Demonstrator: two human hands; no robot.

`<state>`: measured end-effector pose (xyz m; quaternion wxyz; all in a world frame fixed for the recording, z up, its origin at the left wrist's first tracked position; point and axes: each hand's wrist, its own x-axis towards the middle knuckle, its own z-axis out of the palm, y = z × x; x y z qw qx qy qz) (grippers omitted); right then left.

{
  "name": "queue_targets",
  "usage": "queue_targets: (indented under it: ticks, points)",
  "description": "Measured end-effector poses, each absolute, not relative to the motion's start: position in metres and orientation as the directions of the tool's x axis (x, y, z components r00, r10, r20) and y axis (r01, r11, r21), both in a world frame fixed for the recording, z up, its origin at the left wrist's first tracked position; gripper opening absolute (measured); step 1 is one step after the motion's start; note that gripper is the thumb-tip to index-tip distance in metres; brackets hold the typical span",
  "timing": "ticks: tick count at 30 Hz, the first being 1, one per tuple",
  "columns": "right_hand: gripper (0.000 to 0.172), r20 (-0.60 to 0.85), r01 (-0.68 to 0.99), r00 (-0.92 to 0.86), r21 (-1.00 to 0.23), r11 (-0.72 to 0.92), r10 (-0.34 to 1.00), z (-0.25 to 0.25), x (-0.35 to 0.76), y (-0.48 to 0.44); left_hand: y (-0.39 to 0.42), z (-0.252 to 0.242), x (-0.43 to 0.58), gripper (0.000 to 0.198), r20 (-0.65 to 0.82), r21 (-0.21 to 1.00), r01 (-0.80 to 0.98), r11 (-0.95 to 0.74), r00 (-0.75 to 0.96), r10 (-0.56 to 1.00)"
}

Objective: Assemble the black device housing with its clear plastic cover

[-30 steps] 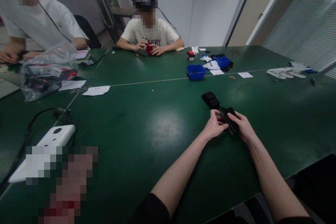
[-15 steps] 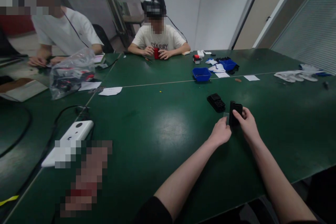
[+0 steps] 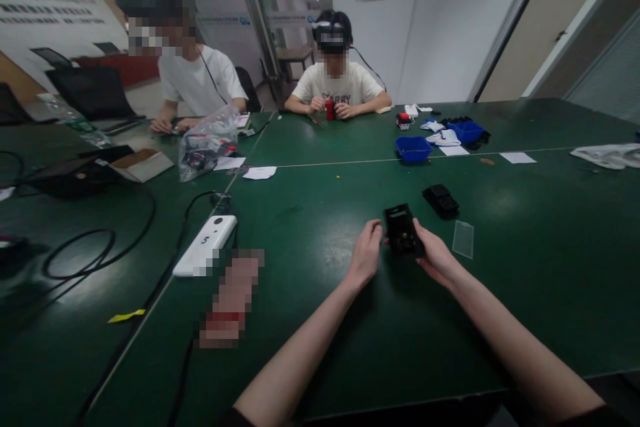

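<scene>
Green matting covers the table (image 3: 310, 320), which is built from sections joined along pale seam lines. The near edge runs under both forearms at the bottom of the view; the far edge meets the white wall behind the seated people. Open surface lies in front of and to the right of the hands, up to the right border.

Right hand (image 3: 436, 255): palm up, fingers curled round the underside of the black rectangular part (image 3: 401, 231), which it holds just above the table with the hollow face tilted toward the camera. Left hand (image 3: 367, 255): fingers loosely bent, fingertips touching the part's left edge; whether it grips cannot be told.

A second black part (image 3: 441, 200) lies on the mat just beyond the held one, apart from it. A clear flat plate (image 3: 463, 239) lies flat just to the right of the right hand.

Containers: a blue bin (image 3: 413, 147) stands near the seam; its contents cannot be made out. A second blue bin (image 3: 467, 130) stands farther back among white cloth items. A clear plastic bag (image 3: 206, 145) with dark and red items inside stands at the left.

A white power strip (image 3: 205, 245) with black cables lies to the left of the hands. Paper slips lie along the seam. Two people sit at the far side; one holds a red object (image 3: 329, 109) in both hands.
</scene>
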<state>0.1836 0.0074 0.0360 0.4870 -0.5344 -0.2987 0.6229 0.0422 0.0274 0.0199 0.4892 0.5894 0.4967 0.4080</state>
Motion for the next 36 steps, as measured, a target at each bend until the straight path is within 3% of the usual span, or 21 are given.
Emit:
queue_targets:
  ticks: [5, 10, 13, 16, 19, 22, 24, 26, 28, 31, 36]
  points:
    - [0.031, -0.393, -0.267, -0.211, -0.857, -0.44, 0.895, 0.025, 0.147, -0.009, 0.016, 0.021, 0.007, 0.034, 0.1, 0.938, 0.319, -0.137, 0.13, 0.986]
    - [0.034, -0.441, -0.015, -0.377, -0.876, -0.482, 0.815, 0.016, 0.14, -0.015, 0.009, 0.007, -0.012, 0.032, 0.1, 0.909, 0.397, -0.128, 0.091, 0.991]
    - [0.033, -0.438, 0.209, -0.361, -0.898, -0.387, 0.823, 0.018, 0.148, -0.011, 0.007, 0.002, -0.019, 0.031, 0.087, 0.887, 0.441, -0.137, 0.133, 0.987]
    - [0.031, -0.314, 0.441, -0.277, -0.881, -0.17, 0.908, 0.027, 0.171, -0.005, 0.005, 0.006, -0.024, 0.029, 0.097, 0.848, 0.499, -0.18, 0.189, 0.977]
    - [0.033, -0.068, 0.732, -0.086, -0.681, 0.017, 0.994, 0.038, 0.21, 0.001, 0.004, 0.014, -0.027, 0.028, 0.126, 0.791, 0.567, -0.229, 0.215, 0.968]
    - [0.041, 0.121, 0.929, 0.187, -0.345, -0.136, 0.975, 0.041, 0.255, 0.006, 0.005, 0.019, -0.029, 0.025, 0.146, 0.756, 0.609, -0.238, 0.198, 0.969]
    - [0.052, 0.199, 0.967, 0.225, -0.163, -0.194, 0.954, 0.034, 0.279, 0.009, 0.006, 0.02, -0.029, 0.021, 0.143, 0.755, 0.615, -0.229, 0.186, 0.972]
    - [0.064, 0.181, 0.976, 0.218, -0.048, -0.213, 0.959, 0.023, 0.293, 0.009, 0.006, 0.019, -0.028, 0.019, 0.133, 0.769, 0.602, -0.215, 0.178, 0.975]
    - [0.062, 0.131, 0.98, 0.194, 0.016, -0.198, 0.972, 0.01, 0.296, 0.008, 0.005, 0.019, -0.027, 0.018, 0.129, 0.788, 0.58, -0.205, 0.17, 0.977]
    - [0.046, 0.09, 0.992, 0.106, 0.052, -0.111, 0.99, -0.001, 0.283, 0.002, 0.005, 0.017, -0.026, 0.02, 0.119, 0.818, 0.54, -0.197, 0.176, 0.977]
    - [0.044, 0.029, 0.999, -0.019, -0.027, 0.019, 0.999, 0.008, 0.247, -0.007, 0.006, 0.014, -0.027, 0.022, 0.098, 0.831, 0.528, -0.178, 0.175, 0.98]
